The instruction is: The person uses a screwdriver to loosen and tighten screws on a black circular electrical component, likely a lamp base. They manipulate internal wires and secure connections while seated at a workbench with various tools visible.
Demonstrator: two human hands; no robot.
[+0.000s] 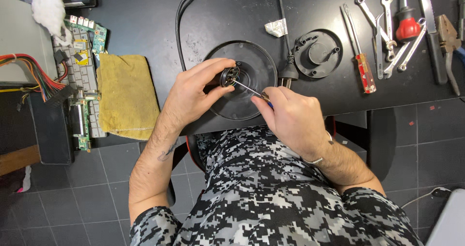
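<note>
The person sits at a black table [145,23]. The left hand [196,93] pinches a small round black connector part with metal bits inside [229,76], thumb below and fingers on top. It is held just over a big round flat black plastic base [252,66] that lies near the table's near edge. The right hand [290,117] is closed tight on a thin metal screwdriver [247,88], and the tip pokes into the small part.

A black power cord with a plug [289,64] runs down beside the base. To the right lies a smaller round black plastic cover [317,53]. Farther right are a red-handled screwdriver [361,64] and some silver wrenches [387,30]. To the left lies a yellow cloth [127,95], with a green circuit board [87,37] beside it.
</note>
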